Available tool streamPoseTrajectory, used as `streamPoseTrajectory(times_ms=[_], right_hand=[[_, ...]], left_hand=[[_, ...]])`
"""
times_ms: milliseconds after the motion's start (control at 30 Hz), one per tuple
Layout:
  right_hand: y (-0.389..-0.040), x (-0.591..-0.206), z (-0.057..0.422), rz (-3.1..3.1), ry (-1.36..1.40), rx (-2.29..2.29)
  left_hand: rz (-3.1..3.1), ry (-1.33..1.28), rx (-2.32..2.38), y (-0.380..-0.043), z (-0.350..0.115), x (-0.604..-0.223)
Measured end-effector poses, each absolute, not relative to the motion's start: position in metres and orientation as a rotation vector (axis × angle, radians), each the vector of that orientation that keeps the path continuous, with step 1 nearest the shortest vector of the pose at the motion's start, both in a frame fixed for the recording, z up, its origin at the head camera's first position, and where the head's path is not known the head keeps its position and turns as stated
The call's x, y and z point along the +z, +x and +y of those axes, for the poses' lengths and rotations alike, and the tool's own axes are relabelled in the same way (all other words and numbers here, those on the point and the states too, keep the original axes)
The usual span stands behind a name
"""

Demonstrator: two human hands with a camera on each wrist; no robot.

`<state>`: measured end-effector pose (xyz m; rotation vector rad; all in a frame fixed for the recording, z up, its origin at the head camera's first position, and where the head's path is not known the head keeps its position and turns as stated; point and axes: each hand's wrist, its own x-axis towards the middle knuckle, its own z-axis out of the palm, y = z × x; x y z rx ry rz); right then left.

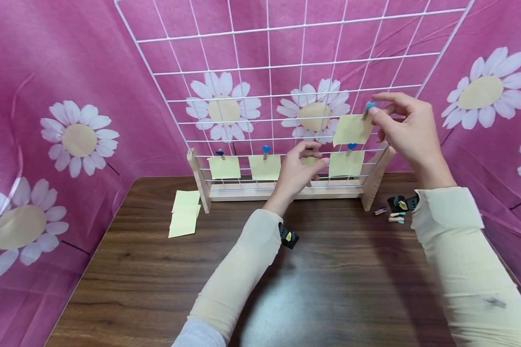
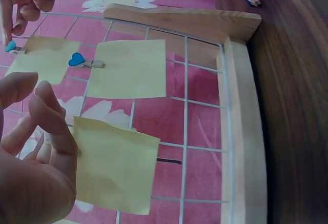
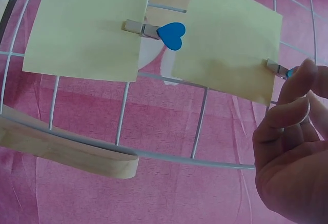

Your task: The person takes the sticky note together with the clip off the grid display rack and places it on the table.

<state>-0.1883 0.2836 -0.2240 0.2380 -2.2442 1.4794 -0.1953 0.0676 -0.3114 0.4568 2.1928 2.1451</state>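
Note:
In the head view my right hand point(image 1: 410, 125) pinches a small wooden clothespin with a blue heart point(image 1: 370, 105) at the right edge of a yellow sticky note point(image 1: 353, 130). That note lies on the white wire grid point(image 1: 269, 67), above another note point(image 1: 346, 164) with its own blue-heart clothespin point(image 1: 351, 146). My left hand point(image 1: 296, 168) is in front of the lower row, thumb and fingers loosely bent with a gap between them. Beside it in the left wrist view is a sticky note point(image 2: 115, 167), its left edge hidden by the hand.
Two more clipped notes, a left one point(image 1: 225, 167) and a middle one point(image 1: 265, 167), hang on the grid. Its wooden stand point(image 1: 286, 193) rests on the brown table point(image 1: 156, 284). Loose notes point(image 1: 184, 219) lie left; several spare clothespins point(image 1: 395, 218) lie right. Pink flowered cloth point(image 1: 156, 120) surrounds everything.

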Motion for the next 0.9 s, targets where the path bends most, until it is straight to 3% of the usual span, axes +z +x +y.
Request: streamPoseTrajectory(times_ms=[900], right_hand=[[-0.196, -0.226, 0.283, -2.285, 0.231, 1.382]], left_hand=[[2.162, 0.414, 2.164, -0.196, 0.095, -0.290]])
